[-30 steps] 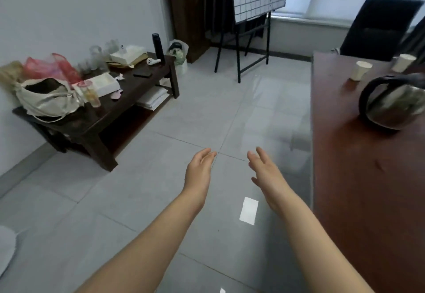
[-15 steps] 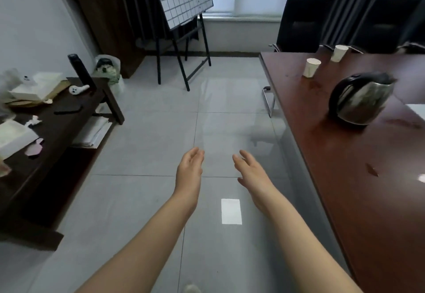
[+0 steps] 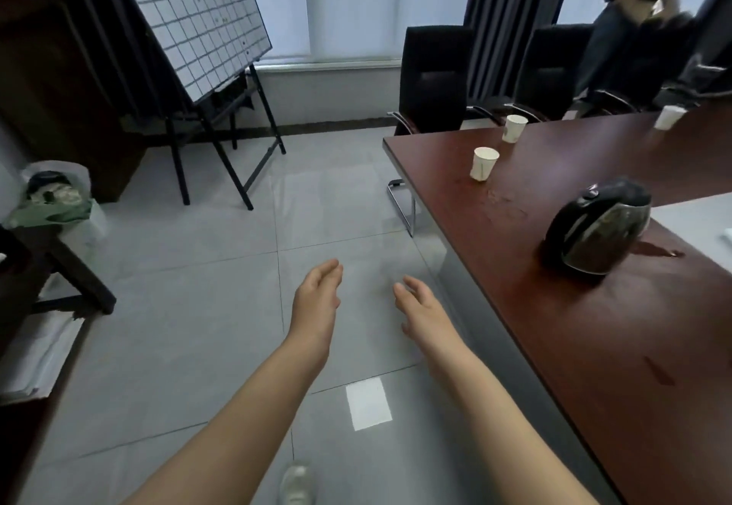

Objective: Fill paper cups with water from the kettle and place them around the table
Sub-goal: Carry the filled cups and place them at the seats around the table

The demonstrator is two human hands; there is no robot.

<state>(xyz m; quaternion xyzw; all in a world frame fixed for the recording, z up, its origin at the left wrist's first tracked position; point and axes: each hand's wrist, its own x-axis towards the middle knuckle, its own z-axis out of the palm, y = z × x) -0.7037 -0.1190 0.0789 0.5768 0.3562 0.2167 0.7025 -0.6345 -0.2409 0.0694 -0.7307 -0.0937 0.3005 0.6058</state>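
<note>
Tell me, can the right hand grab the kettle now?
Probably, with a stretch: the right hand hangs open and empty beside the table, and nothing stands between it and the kettle.

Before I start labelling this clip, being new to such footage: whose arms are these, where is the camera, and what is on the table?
No machine here. The camera sits on a person's head, looking forward and down, so the two bare arms are that person's own. The left hand and right hand are open above the tiled floor and hold nothing. On the right is a dark red table. On it stand a kettle and three paper cups: the nearest cup, a second cup behind it, and a far cup near the picture's right edge. Whether they hold water cannot be seen.
</note>
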